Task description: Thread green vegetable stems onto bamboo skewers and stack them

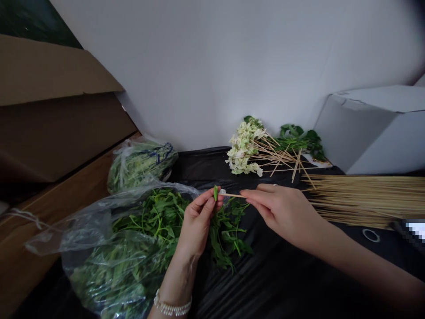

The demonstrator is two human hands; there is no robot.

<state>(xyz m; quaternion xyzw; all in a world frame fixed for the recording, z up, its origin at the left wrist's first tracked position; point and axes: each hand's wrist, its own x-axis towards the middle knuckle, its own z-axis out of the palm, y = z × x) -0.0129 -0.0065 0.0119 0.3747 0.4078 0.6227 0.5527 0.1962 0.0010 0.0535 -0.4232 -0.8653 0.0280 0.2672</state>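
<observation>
Between the thumb and fingertips of my left hand (201,212) is a small piece of green stem (215,193). My right hand (282,208) pinches a thin wooden skewer (234,195) that points left toward the green piece. Whether the tip has gone into it I cannot tell; something small and whitish shows at that end. Below my left hand lie loose leafy greens (229,235) on black plastic sheeting. More greens fill an open clear plastic bag (122,266) to the left of my left wrist.
Skewers with pale leafy pieces (244,148) lie at the back, beside dark green bunches (295,137). A thick bundle of bare skewers (372,197) lies right. A tied bag of greens (142,161), a cardboard box (59,110) and a white box (375,128) stand around.
</observation>
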